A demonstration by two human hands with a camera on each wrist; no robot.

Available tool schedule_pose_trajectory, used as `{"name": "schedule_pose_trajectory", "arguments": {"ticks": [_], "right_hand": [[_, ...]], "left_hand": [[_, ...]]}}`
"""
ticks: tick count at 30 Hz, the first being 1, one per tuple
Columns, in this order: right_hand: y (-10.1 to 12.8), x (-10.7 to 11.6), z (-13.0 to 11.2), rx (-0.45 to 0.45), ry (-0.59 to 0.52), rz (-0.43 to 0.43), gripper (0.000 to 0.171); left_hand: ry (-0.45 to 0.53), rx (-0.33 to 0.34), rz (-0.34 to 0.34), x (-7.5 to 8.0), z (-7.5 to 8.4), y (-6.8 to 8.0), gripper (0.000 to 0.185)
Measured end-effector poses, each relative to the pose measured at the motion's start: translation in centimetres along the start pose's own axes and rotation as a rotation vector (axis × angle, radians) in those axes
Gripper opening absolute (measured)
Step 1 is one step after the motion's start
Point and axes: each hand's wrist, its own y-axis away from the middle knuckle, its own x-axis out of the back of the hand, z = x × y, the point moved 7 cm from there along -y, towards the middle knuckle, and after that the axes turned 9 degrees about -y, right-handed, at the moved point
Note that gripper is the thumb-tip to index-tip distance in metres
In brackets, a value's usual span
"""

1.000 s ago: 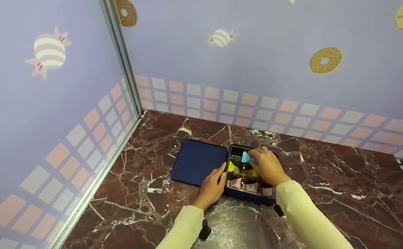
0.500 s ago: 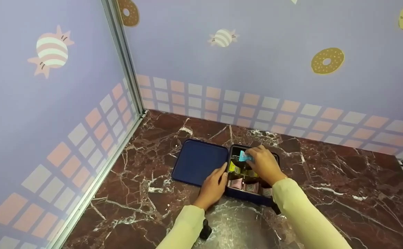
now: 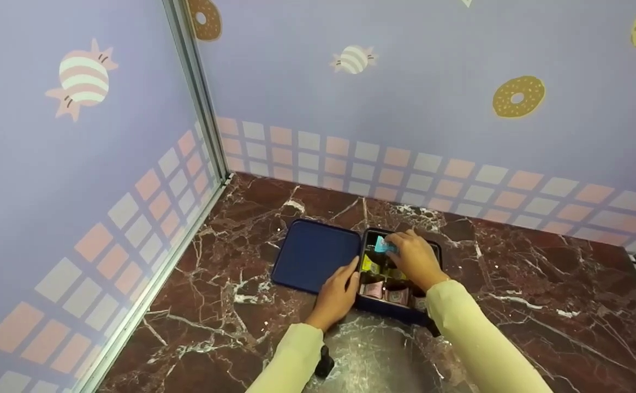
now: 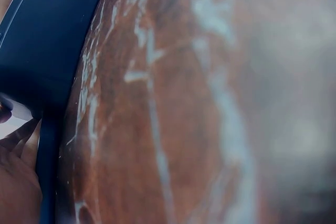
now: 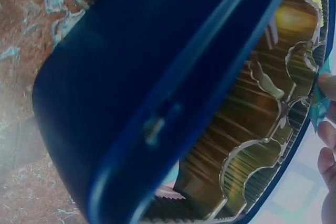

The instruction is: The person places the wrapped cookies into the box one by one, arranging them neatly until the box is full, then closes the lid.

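Note:
A dark blue box [image 3: 391, 315] stands uncovered on the marbled surface, a divided insert inside it. My right hand [image 3: 417, 259] is over its back part and pinches a small light-blue packet [image 3: 381, 245] between thumb and fingers. In the right wrist view the blue packet [image 5: 319, 100] is at the box's far rim, beside the gold insert [image 5: 236, 114]. Yellow packets [image 3: 370, 265] fill the middle row and pink packets [image 3: 398, 296] the front row. Along the box's left side, my left hand [image 3: 337, 297] rests with fairly straight fingers against the wall.
A flat dark blue lid [image 3: 315, 254] lies left of the box, close to its edge. The marbled tabletop [image 3: 514, 305] runs to patterned lilac walls [image 3: 405, 103] at the back and left. A metal strip [image 3: 132, 295] edges the left wall.
My right hand has shifted slightly left with the blue packet, toward the box's back left compartment. The left hand has stayed against the box. The head view has shifted slightly.

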Motion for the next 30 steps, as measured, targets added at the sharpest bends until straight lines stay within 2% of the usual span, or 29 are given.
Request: {"name": "schedule_pose_trajectory", "arguments": {"ticks": [12, 22, 30], "right_hand": [[-0.6, -0.9, -0.3, -0.034, 0.001, -0.026, 0.023], [-1.0, -1.2, -0.6, -0.024, 0.016, 0.001, 0.022], [-1.2, -1.8, -0.4, -0.075, -0.038, -0.035, 0.026]], "left_hand": [[0.004, -0.005, -0.001, 0.0, 0.2, 0.0, 0.045], [0.002, 0.007, -0.005, -0.1, 0.0, -0.1, 0.044], [-0.005, 0.008, -0.003, 0.0, 0.0, -0.1, 0.044]]}}
